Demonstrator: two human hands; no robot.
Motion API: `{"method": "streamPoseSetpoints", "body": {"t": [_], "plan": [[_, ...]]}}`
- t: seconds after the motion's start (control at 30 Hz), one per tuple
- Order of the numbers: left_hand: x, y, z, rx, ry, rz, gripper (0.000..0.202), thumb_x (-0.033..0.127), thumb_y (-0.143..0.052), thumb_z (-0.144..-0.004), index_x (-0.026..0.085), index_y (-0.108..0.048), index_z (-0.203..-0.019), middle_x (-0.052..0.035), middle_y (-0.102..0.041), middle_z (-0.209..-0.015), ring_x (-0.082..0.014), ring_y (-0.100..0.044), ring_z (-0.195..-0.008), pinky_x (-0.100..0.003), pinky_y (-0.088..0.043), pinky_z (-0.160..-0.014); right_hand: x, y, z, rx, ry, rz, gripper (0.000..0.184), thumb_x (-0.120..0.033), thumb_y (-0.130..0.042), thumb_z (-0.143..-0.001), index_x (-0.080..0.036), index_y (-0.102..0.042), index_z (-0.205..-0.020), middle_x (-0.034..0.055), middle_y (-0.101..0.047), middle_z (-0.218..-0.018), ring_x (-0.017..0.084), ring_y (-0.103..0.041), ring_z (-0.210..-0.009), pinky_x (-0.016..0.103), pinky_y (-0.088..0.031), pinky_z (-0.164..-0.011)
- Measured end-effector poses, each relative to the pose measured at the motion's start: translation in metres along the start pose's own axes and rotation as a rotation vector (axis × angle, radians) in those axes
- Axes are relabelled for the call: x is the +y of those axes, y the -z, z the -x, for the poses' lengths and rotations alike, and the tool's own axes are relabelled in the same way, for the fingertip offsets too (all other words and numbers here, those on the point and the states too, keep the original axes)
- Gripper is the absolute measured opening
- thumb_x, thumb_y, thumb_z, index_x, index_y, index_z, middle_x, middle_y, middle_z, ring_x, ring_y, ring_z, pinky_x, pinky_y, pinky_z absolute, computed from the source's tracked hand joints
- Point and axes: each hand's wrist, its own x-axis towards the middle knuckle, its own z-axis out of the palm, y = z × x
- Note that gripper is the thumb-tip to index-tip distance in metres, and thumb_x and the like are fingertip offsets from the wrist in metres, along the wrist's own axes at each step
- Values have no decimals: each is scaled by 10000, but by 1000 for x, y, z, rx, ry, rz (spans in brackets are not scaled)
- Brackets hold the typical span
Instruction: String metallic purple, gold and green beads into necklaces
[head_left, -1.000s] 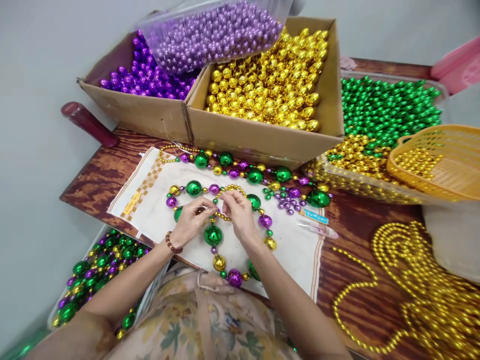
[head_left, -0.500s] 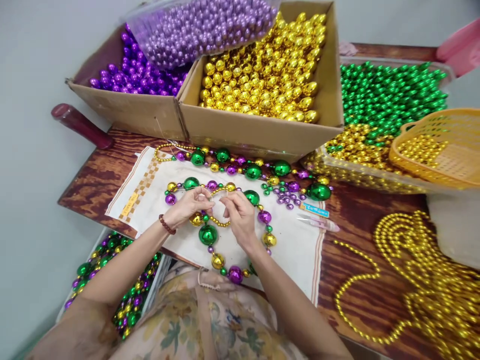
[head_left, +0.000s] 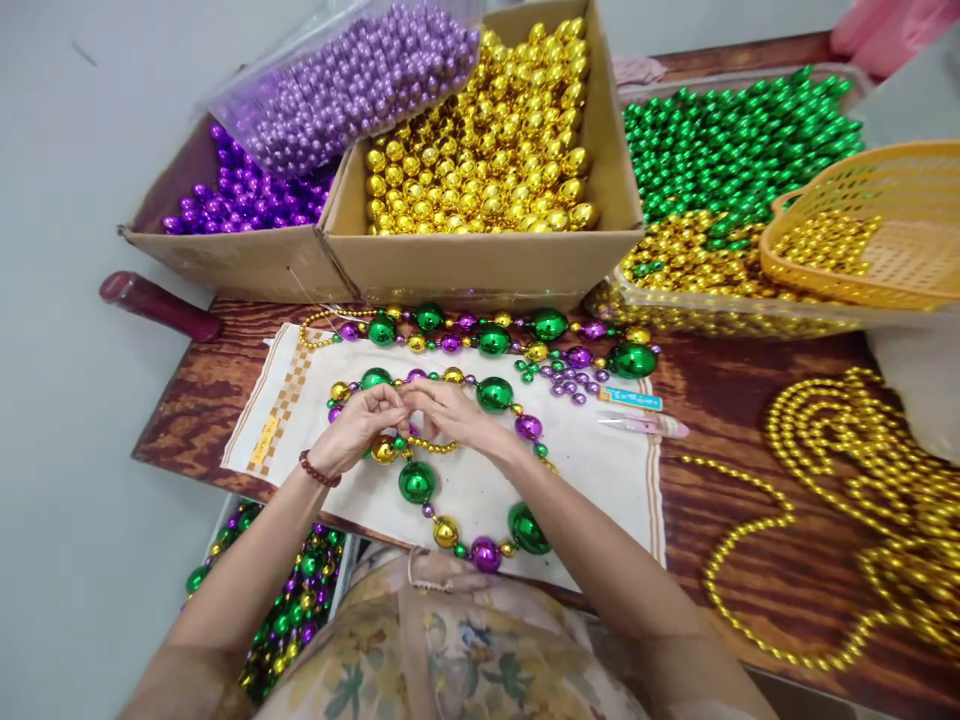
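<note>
My left hand (head_left: 366, 428), with a brown bead bracelet at the wrist, is closed in a pinch above the white towel (head_left: 600, 490). My right hand (head_left: 451, 415) reaches across to it, and the fingertips of both meet on the bead necklace (head_left: 418, 483). Its short run of small gold beads (head_left: 431, 445) shows just below my fingers. Green, gold and purple balls of the necklace lie in a loop around and below my hands. The exact spot gripped is hidden between the fingers. Behind lies a second bead necklace (head_left: 493, 339), stretched along the towel's far edge.
Cardboard boxes (head_left: 480, 265) hold purple and gold beads, with a bag of lilac beads (head_left: 360, 85) on top. At right are a clear bin of green beads (head_left: 742, 140), a yellow basket (head_left: 915, 265), gold bead strands (head_left: 900, 500), pink-handled snips (head_left: 652, 426) and a blue packet (head_left: 631, 400).
My right hand has moved left, bringing its fingertips from slightly apart to against my left hand's. The camera view has shifted; the beads on the towel stay much the same.
</note>
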Motion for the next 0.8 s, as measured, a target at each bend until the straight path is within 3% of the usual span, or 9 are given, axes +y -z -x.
{"method": "streamPoseSetpoints", "body": {"t": [0.07,0.23,0.3,0.4,0.47,0.6,0.8], "plan": [[1,1,0,13,-1,-15,365,380,-852,-664,155,-579,-751,-4,-669,-627,-110,-614,-581,-226,-457,-615,0,8,8,-86,38,-36,175,-267,-563,-932,-192,-708,-870,-28,-656,-657,109,-575,-564,205,-393,-555],[5,5,0,11,-18,-120,313,314,-855,-645,142,-599,-697,-22,-686,-676,-118,-632,-653,-233,-480,-657,-8,21,31,21,150,331,159,-206,-624,-902,-234,-769,-842,-21,-708,-726,120,-610,-687,226,-370,-637],[6,6,0,0,-14,-166,291,281,-850,-638,144,-598,-687,-17,-687,-695,-109,-620,-651,-225,-477,-644,-13,24,40,-13,168,369,163,-201,-633,-894,-241,-780,-839,-18,-723,-752,120,-613,-684,231,-369,-632],[9,5,1,-30,-19,-228,278,272,-828,-648,154,-578,-678,-18,-686,-720,-115,-616,-657,-229,-479,-624,-16,28,44,-255,83,148,143,-237,-659,-866,-219,-777,-786,-20,-710,-719,99,-585,-575,214,-387,-551],[11,3,2,-46,-49,-258,275,278,-813,-657,159,-566,-675,-18,-676,-723,-118,-609,-657,-235,-478,-620,-15,29,40,-318,-15,-61,170,-304,-669,-851,-202,-761,-751,-36,-663,-633,74,-512,-456,199,-365,-454],[9,2,2,-30,-172,-307,258,293,-773,-710,167,-548,-693,-23,-658,-745,-130,-605,-697,-252,-482,-661,-7,21,19,-35,-138,-265,141,-261,-618,-846,-193,-741,-833,-59,-626,-584,42,-412,-346,182,-301,-360],[-8,2,3,177,-394,-459,210,310,-703,-800,185,-562,-707,-42,-644,-831,-152,-595,-767,-259,-473,-684,3,0,3,-16,-185,-441,129,-254,-639,-776,-173,-730,-816,-54,-624,-584,42,-402,-345,186,-270,-348]]}}
